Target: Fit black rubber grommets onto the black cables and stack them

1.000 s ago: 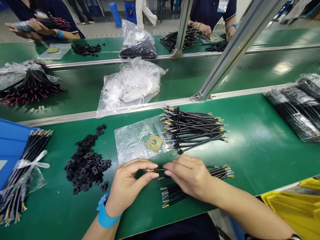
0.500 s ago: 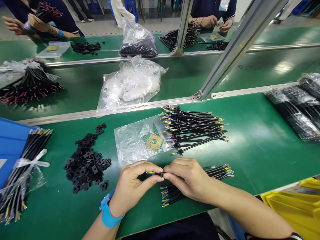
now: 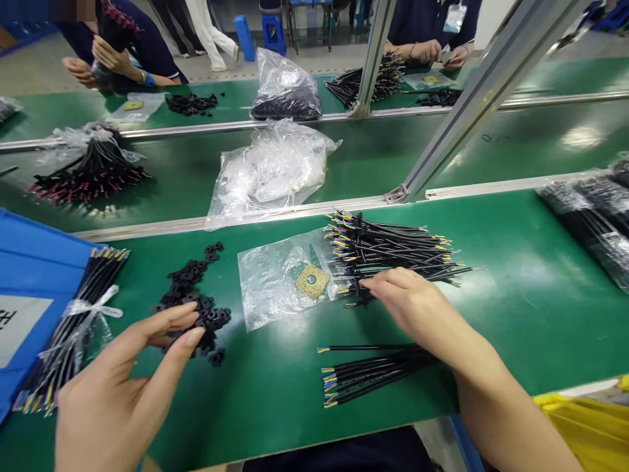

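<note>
A: What are the two hands up to?

B: The left hand [image 3: 115, 387] is let go, thumb and fingers apart, in front of a heap of small black bits [image 3: 187, 275]. The right hand [image 3: 420, 301] has its fingertips at the near side of the cable pile [image 3: 400, 250], by a black piece [image 3: 362, 299]. I can't tell if it is pinching a cable.

A: What do the cables look like?

B: Long, thin, black and a bit shiny. Little wires [image 3: 329, 378], yellow and blue, poke out of the ends. Lots in the pile wear a chunky black piece near the left end.

A: Where is the pile, and which way does it point?

B: On the green table [image 3: 275, 393], its left tips by a clear bag [image 3: 263, 295]. The long way goes left to right.

A: And the loose cables [image 3: 376, 372]?

B: They're nearer the person, sideways too, coloured tips pointing left. Their right ends hide behind the right arm [image 3: 496, 387].
</note>
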Demonstrator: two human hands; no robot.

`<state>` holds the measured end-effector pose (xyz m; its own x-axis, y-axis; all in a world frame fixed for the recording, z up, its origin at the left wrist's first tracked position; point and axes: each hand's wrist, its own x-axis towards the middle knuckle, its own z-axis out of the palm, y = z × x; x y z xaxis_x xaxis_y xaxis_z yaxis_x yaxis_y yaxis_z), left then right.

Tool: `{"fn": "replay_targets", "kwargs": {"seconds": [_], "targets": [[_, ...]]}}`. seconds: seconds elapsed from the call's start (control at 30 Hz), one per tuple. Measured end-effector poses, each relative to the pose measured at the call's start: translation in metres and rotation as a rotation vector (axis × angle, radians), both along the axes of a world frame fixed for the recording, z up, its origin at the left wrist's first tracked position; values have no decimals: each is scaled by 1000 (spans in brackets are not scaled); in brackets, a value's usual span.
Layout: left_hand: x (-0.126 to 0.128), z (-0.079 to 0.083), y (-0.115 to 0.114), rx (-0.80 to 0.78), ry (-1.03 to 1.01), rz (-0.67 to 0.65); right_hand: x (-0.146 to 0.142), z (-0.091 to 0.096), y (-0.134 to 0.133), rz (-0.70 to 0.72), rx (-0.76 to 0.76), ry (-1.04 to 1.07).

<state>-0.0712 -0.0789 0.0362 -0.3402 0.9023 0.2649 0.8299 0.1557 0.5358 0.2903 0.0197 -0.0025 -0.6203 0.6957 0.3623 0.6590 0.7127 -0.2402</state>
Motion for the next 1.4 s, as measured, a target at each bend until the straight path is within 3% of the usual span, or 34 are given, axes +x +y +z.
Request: {"fn": "replay_targets", "kwargs": {"seconds": [0.1, 0.27, 0.37, 0.47, 0.63, 0.77, 0.9, 1.0, 1.17, 1.27, 1.4], "targets": [[-22, -9, -13, -113, 223, -96, 6, -10, 5, -45, 72, -83], [-39, -36, -33, -323, 302, -181, 5, -7, 4, -128, 189, -77], [-35, -46, -35, -369, 335, -202, 0, 1, -6, 40, -3, -27], [-29, -51, -33, -340, 349, -252, -9, 2, -19, 180, -239, -134], [-16, -54, -26, -228, 373, -343, -26, -5, -32, 225, -235, -303], [9, -48, -14, -116, 274, -388, -34, -6, -34, 178, -216, -256], [39, -26, 10, 77, 190, -411, -37, -13, -29, 104, -280, 34], [54, -15, 27, 105, 49, -393, -40, -26, -24, 51, -121, 150], [55, -32, 43, -32, -261, -366, -48, -41, -19, -45, 90, -14], [49, -45, 47, -122, -510, -357, -53, -39, -19, -45, 126, -136], [45, -45, 49, -162, -710, -315, -56, -34, -21, -34, 137, -207]]}}
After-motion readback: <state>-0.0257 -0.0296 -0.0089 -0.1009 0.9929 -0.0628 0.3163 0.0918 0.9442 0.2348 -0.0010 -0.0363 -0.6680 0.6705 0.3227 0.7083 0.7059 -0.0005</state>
